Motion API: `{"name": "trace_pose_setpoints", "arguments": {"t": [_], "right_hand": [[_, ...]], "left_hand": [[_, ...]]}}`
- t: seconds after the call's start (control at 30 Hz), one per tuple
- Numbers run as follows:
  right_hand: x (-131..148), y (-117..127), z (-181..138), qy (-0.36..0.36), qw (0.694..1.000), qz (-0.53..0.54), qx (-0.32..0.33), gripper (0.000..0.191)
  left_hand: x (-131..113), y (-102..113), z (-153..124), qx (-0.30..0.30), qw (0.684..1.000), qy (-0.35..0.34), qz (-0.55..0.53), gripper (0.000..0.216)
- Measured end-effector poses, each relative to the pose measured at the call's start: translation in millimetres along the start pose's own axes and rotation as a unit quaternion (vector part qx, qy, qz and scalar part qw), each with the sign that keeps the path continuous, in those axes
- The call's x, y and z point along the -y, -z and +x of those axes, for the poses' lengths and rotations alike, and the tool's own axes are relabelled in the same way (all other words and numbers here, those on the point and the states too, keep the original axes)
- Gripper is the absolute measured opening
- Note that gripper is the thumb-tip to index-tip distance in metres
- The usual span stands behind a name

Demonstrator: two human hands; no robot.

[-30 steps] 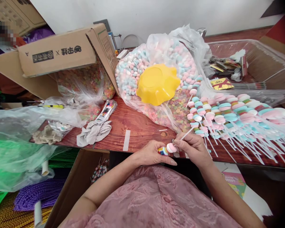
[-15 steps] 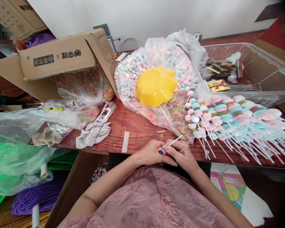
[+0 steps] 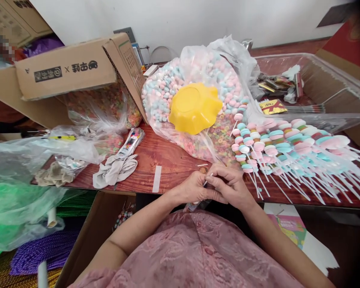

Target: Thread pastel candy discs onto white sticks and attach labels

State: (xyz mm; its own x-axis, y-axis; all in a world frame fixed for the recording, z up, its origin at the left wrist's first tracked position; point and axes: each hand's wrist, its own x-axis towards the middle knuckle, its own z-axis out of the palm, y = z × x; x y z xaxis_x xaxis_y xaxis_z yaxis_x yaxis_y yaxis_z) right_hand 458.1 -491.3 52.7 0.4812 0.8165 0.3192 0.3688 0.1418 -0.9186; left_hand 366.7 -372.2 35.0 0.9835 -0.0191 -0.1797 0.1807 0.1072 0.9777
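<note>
My left hand (image 3: 193, 188) and my right hand (image 3: 229, 186) meet at the table's front edge, both closed. Between the right thumb and fingers a short length of white stick (image 3: 208, 179) shows; the rest is hidden. A colourful printed wrapper (image 3: 192, 207) pokes out below my left hand, which curls around it. Just right of my hands lie many candy skewers (image 3: 283, 148), pink, blue and white pieces on white sticks. Beyond my hands spreads a clear bag of pink and blue candies (image 3: 160, 94) and small candy rings, with a yellow wavy-edged bowl (image 3: 195, 108) upside down on top.
At left stands an open cardboard box (image 3: 75, 72) with bagged candy rings. Grey gloves (image 3: 115, 172) and a stack of printed wrappers (image 3: 132, 142) lie before it. A clear plastic bin (image 3: 348, 86) is at back right. Purple cords (image 3: 45, 252) lie below, left.
My right hand has turned and moved slightly left and up against my left. The stick, which pointed up and right before, is now mostly covered. The wrapper shows lower, beneath my left hand.
</note>
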Motion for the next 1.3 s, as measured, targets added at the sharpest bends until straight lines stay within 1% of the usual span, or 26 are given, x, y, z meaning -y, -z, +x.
{"name": "trace_pose_setpoints", "arguments": {"t": [0.07, 0.13, 0.17, 0.2, 0.27, 0.3, 0.33, 0.4, 0.47, 0.53, 0.6, 0.63, 0.7, 0.73, 0.77, 0.8, 0.9, 0.97, 1.03, 1.1, 1.13, 1.2, 1.27, 1.3], "right_hand": [[-8, 0, -2, -0.035, 0.998, 0.040, -0.018, 0.026], [-16, 3, -3, -0.081, 0.991, 0.091, -0.047, 0.025], [-20, 3, -3, -0.102, 0.986, 0.120, -0.061, 0.025], [-23, 4, -4, -0.118, 0.979, 0.149, -0.072, 0.026], [-30, 2, -5, -0.139, 0.966, 0.198, -0.088, 0.027], [-33, -1, -5, -0.146, 0.960, 0.217, -0.098, 0.028], [-34, -4, -6, -0.151, 0.955, 0.230, -0.109, 0.028], [-35, -10, -6, -0.155, 0.951, 0.234, -0.129, 0.028], [-33, -16, -6, -0.142, 0.958, 0.210, -0.135, 0.029], [-30, -19, -6, -0.120, 0.968, 0.177, -0.128, 0.031], [-27, -22, -8, -0.105, 0.973, 0.160, -0.133, 0.033], [-26, -23, -10, -0.104, 0.970, 0.162, -0.146, 0.033], [-27, -24, -16, -0.115, 0.956, 0.195, -0.187, 0.030], [-28, -25, -18, -0.122, 0.943, 0.227, -0.209, 0.030], [-30, -26, -21, -0.123, 0.937, 0.245, -0.217, 0.031], [-31, -27, -24, -0.116, 0.938, 0.240, -0.222, 0.030], [-32, -28, -33, -0.067, 0.955, 0.130, -0.259, 0.022], [-29, -24, -37, -0.021, 0.955, 0.065, -0.289, 0.017], [-25, -20, -41, 0.036, 0.956, 0.009, -0.290, 0.016], [-24, -17, -41, 0.086, 0.959, -0.050, -0.266, 0.017], [-24, -17, -40, 0.097, 0.960, -0.068, -0.253, 0.017], [-28, -21, -37, 0.082, 0.964, -0.066, -0.246, 0.016], [-33, -27, -33, 0.043, 0.963, -0.051, -0.262, 0.015], [-35, -30, -32, 0.031, 0.961, -0.061, -0.269, 0.015]], "left_hand": [[-3, 7, -4, -0.014, 0.999, 0.019, -0.040, 0.036], [-8, 17, -11, -0.021, 0.996, 0.030, -0.085, 0.049], [-11, 22, -15, -0.014, 0.994, 0.036, -0.099, 0.056], [-12, 26, -19, 0.003, 0.994, 0.047, -0.103, 0.057], [-10, 29, -26, 0.042, 0.993, 0.073, -0.083, 0.042], [-6, 28, -29, 0.043, 0.993, 0.084, -0.072, 0.036], [-2, 26, -32, 0.027, 0.993, 0.091, -0.068, 0.036], [9, 17, -34, -0.039, 0.991, 0.098, -0.086, 0.040], [18, 7, -33, -0.099, 0.982, 0.105, -0.118, 0.042], [21, 0, -29, -0.137, 0.976, 0.100, -0.136, 0.043], [18, -4, -27, -0.178, 0.971, 0.087, -0.133, 0.043], [14, -4, -26, -0.202, 0.968, 0.081, -0.125, 0.042], [6, -2, -24, -0.247, 0.961, 0.076, -0.101, 0.041], [2, 0, -22, -0.265, 0.958, 0.073, -0.086, 0.040], [-1, 2, -19, -0.278, 0.956, 0.069, -0.069, 0.040], [-3, 2, -16, -0.281, 0.957, 0.063, -0.045, 0.039], [-3, -3, -9, -0.246, 0.967, 0.053, 0.034, 0.039], [0, -10, -9, -0.200, 0.975, 0.074, 0.056, 0.041], [2, -14, -11, -0.151, 0.983, 0.101, 0.032, 0.041], [3, -12, -13, -0.115, 0.988, 0.104, -0.013, 0.039], [3, -10, -15, -0.102, 0.989, 0.099, -0.028, 0.038], [3, -1, -17, -0.073, 0.991, 0.108, -0.032, 0.036], [2, 10, -18, -0.043, 0.987, 0.151, -0.020, 0.034], [2, 15, -18, -0.035, 0.984, 0.173, -0.018, 0.033]]}}
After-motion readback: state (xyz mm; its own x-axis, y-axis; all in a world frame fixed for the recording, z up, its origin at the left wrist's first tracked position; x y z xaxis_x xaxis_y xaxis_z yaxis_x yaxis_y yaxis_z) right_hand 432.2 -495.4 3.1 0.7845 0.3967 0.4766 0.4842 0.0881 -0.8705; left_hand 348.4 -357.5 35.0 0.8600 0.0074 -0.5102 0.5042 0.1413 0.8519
